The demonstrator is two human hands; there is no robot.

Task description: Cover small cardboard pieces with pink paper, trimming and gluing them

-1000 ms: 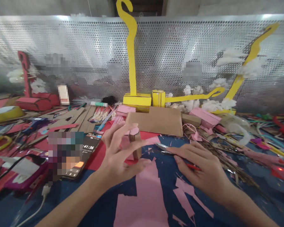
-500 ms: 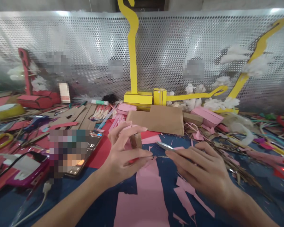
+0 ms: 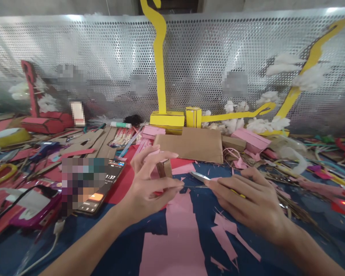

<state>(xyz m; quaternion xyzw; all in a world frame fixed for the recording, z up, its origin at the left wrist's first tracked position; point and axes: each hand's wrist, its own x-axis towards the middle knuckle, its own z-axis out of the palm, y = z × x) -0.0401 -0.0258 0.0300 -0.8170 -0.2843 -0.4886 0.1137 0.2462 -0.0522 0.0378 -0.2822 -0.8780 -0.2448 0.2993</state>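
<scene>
My left hand [image 3: 149, 184] pinches one end of a thin strand [image 3: 196, 186] between thumb and index finger, its other fingers curved above. Across the gap, my right hand [image 3: 244, 203] has closed fingertips at the strand's other end. From that hand a pointed silver blade [image 3: 200, 176] sticks out to the left, and a bit of yellow [image 3: 238, 193] shows between the fingers; the tool's full shape is hidden. A small brown cardboard box [image 3: 165, 168] with pink on it stands within the curve of my left hand; whether the fingers grip it, I cannot tell. Cut pink paper [image 3: 172, 245] lies below.
A phone [image 3: 103, 188] and a purple device [image 3: 36, 209] with cables lie at left. Behind are a cardboard sheet [image 3: 189, 145], yellow hooked paper shapes [image 3: 161, 69] and a perforated metal panel [image 3: 103, 50]. Pink scraps [image 3: 225, 237] and strips [image 3: 299, 203] litter the right.
My right hand has shifted slightly right, widening the gap between the hands, and the yellow bit now shows between its fingers. My left hand keeps its pinch almost in place.
</scene>
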